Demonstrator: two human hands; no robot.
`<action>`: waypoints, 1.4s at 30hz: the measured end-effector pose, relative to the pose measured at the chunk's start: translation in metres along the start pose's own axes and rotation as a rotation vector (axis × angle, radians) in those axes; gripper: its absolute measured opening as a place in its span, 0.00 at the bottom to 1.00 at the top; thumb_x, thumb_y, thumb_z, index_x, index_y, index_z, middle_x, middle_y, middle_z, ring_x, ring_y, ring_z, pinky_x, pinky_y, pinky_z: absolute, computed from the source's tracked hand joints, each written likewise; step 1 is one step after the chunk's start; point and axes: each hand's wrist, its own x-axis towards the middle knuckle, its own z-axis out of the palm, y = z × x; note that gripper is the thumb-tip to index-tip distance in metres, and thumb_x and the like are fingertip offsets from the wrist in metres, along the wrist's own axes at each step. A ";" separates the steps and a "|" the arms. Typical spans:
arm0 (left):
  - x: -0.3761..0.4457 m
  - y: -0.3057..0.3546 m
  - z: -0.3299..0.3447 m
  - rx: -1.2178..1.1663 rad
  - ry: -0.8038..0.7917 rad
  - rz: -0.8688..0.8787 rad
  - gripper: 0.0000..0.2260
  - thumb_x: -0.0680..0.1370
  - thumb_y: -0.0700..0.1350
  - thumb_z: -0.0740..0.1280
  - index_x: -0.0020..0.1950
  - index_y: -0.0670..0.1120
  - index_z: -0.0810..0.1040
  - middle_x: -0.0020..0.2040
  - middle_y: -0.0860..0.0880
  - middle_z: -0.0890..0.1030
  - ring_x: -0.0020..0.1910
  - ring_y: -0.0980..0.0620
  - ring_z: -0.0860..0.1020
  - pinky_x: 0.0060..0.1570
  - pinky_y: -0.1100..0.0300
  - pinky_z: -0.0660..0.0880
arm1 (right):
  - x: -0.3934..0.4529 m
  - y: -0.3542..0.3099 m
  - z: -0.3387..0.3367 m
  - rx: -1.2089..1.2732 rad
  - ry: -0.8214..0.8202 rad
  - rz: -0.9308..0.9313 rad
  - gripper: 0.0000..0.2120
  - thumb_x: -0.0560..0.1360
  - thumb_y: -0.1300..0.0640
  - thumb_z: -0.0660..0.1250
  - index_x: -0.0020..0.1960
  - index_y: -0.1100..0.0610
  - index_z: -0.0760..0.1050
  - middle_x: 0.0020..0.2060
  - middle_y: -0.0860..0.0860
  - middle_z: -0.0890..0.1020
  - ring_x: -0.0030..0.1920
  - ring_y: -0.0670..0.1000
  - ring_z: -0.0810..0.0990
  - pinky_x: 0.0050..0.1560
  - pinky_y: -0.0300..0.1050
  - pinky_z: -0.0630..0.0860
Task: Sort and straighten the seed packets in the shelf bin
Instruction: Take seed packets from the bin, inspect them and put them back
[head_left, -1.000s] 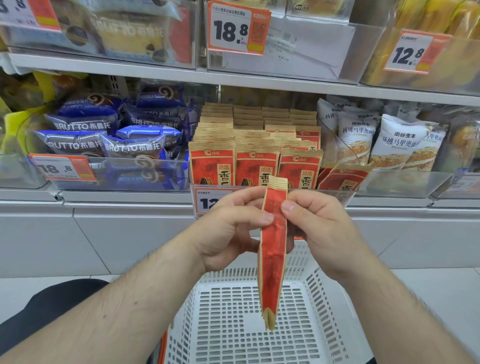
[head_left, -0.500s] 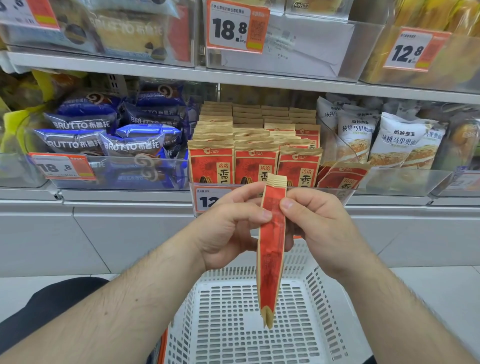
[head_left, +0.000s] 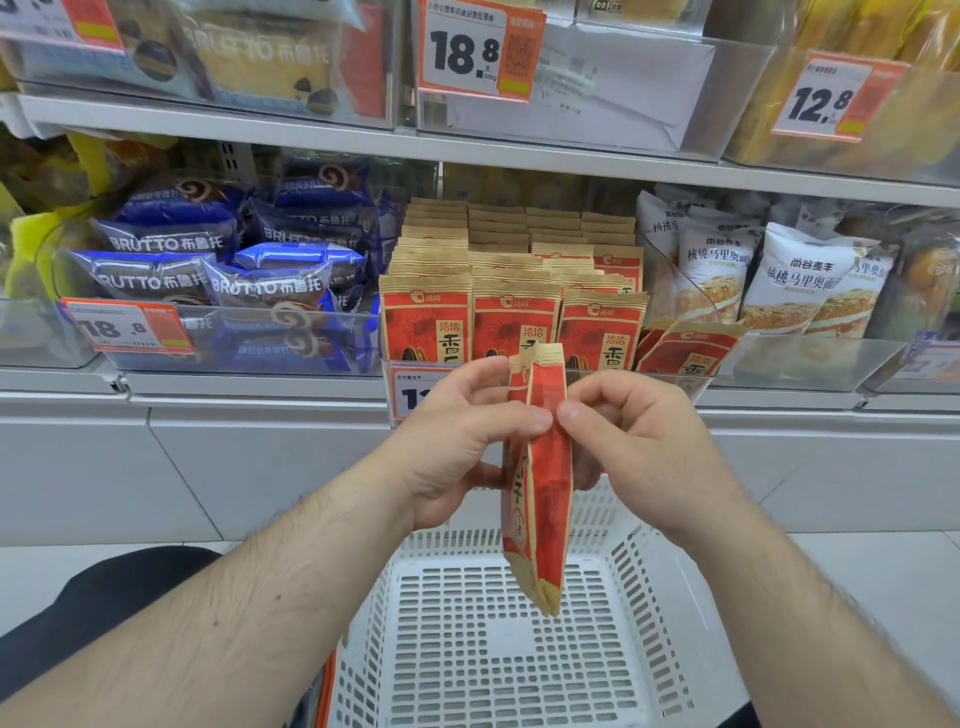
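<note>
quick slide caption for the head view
Both hands, left hand and right hand, pinch a small stack of red seed packets edge-on above a white basket.

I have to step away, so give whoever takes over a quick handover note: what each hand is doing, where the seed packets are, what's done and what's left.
Left hand: pinches the held seed packets near the top, thumb in front.
Right hand: pinches the same packets from the other side.
The held packets hang edge-on over the white basket, in front of the shelf bin.
Done: the three left front rows of packets in the bin stand upright and squared.
Left: the tilted packets at the bin's right end lean over; straighten them, then put the held ones back.
</note>
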 end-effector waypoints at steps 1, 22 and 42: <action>0.000 -0.001 0.000 0.012 0.014 0.002 0.39 0.61 0.42 0.78 0.72 0.49 0.71 0.56 0.49 0.84 0.50 0.50 0.83 0.38 0.50 0.77 | 0.000 0.000 -0.001 -0.030 0.004 0.002 0.04 0.77 0.65 0.67 0.45 0.63 0.79 0.28 0.55 0.81 0.27 0.50 0.80 0.30 0.40 0.76; -0.002 0.003 0.002 -0.037 0.099 0.031 0.44 0.62 0.44 0.82 0.75 0.48 0.67 0.52 0.51 0.85 0.49 0.53 0.84 0.44 0.43 0.80 | -0.014 -0.021 -0.019 -0.512 -0.510 0.268 0.10 0.77 0.61 0.68 0.40 0.66 0.79 0.33 0.56 0.84 0.32 0.51 0.84 0.39 0.48 0.81; -0.014 0.000 0.003 0.101 -0.259 -0.046 0.48 0.62 0.31 0.74 0.77 0.54 0.61 0.49 0.57 0.84 0.43 0.49 0.83 0.39 0.47 0.82 | -0.017 -0.020 -0.028 -0.285 -0.466 0.190 0.10 0.77 0.66 0.67 0.40 0.71 0.77 0.29 0.57 0.83 0.28 0.52 0.81 0.32 0.43 0.79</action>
